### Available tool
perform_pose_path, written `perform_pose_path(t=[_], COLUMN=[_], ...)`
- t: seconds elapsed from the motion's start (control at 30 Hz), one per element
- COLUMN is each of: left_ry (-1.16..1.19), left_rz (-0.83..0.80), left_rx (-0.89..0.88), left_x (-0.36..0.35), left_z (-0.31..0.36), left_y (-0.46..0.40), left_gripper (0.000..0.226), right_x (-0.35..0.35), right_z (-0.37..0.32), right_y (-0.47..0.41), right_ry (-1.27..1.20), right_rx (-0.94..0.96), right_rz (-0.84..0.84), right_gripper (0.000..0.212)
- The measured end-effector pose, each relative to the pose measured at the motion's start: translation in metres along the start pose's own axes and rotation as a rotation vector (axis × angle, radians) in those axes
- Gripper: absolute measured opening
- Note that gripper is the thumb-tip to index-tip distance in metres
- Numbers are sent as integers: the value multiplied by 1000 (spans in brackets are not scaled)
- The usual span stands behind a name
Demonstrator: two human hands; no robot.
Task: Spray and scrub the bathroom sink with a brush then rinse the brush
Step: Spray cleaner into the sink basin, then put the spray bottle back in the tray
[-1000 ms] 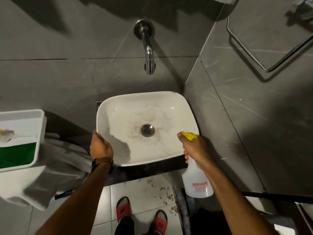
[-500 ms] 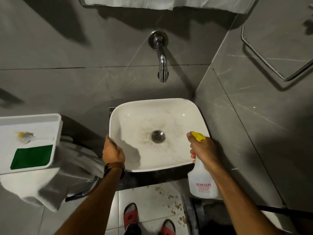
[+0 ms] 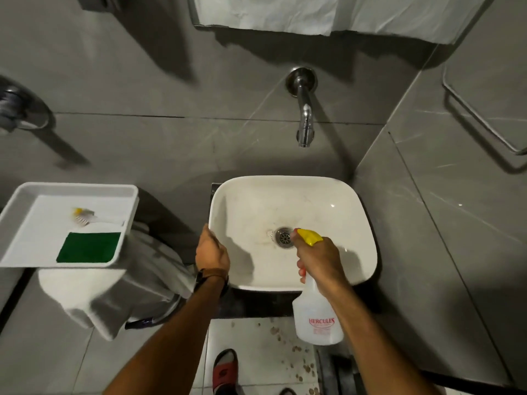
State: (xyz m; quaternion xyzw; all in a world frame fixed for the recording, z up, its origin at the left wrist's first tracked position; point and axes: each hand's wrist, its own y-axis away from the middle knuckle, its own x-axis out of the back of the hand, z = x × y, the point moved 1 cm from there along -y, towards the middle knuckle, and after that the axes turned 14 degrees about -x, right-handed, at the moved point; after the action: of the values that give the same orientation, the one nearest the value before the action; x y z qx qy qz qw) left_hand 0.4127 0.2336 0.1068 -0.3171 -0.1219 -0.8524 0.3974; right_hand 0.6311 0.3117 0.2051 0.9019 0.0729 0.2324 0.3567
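Grey tiled walls surround the stained sink (image 3: 353,223). My left hand (image 3: 212,252) grips its rim; my right hand (image 3: 320,259) clamps the spray bottle (image 3: 316,320), aimed at the drain. Spraying now; next I'd fetch the brush (image 3: 82,216) from the tray (image 3: 17,212).

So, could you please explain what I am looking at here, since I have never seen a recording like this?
There is no machine here: a person wears one wide-angle camera on the head, so you look down along both arms at a bathroom sink.

The left hand grips the sink's left rim. The right hand holds a clear spray bottle with a yellow nozzle aimed into the basin, near the drain. Brownish marks show around the drain.

A tap sticks out of the wall above, with no water visibly running.

To the left sits a white tray holding a small brush and a green pad; neither is touched. The tray rests on something draped with a white cloth.
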Motion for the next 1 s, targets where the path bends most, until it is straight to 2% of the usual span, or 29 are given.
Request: perform_pose_path(t=[0.2, 0.43, 0.47, 0.57, 0.73, 0.8, 0.9, 1.0], left_ry=[300, 339, 333, 303, 261, 230, 234, 307], left_rz=[76, 348, 381, 467, 579, 632, 705, 718], left_rx=[59, 157, 184, 247, 366, 417, 546, 650], left_x=[20, 103, 120, 167, 219, 230, 236, 233], left_z=[-3, -74, -94, -157, -255, -285, -328, -354], left_y=[2, -56, -70, -103, -141, -152, -166, -172], left_gripper=[44, 44, 44, 43, 45, 47, 53, 57], right_x=[-59, -183, -210, -296, -454, -513, -597, -665], right_z=[-14, -52, -61, -86, -123, -133, -139, -141], right_y=[44, 78, 84, 90, 93, 93, 91, 88], right_ry=[91, 222, 251, 304, 350, 343, 298, 232], right_rx=[122, 348, 376, 459, 511, 604, 647, 627], right_rz=[-115, -197, -225, -329, -597, -724, -915, -1007], right_gripper=[38, 29, 20, 34, 26, 16, 25, 28])
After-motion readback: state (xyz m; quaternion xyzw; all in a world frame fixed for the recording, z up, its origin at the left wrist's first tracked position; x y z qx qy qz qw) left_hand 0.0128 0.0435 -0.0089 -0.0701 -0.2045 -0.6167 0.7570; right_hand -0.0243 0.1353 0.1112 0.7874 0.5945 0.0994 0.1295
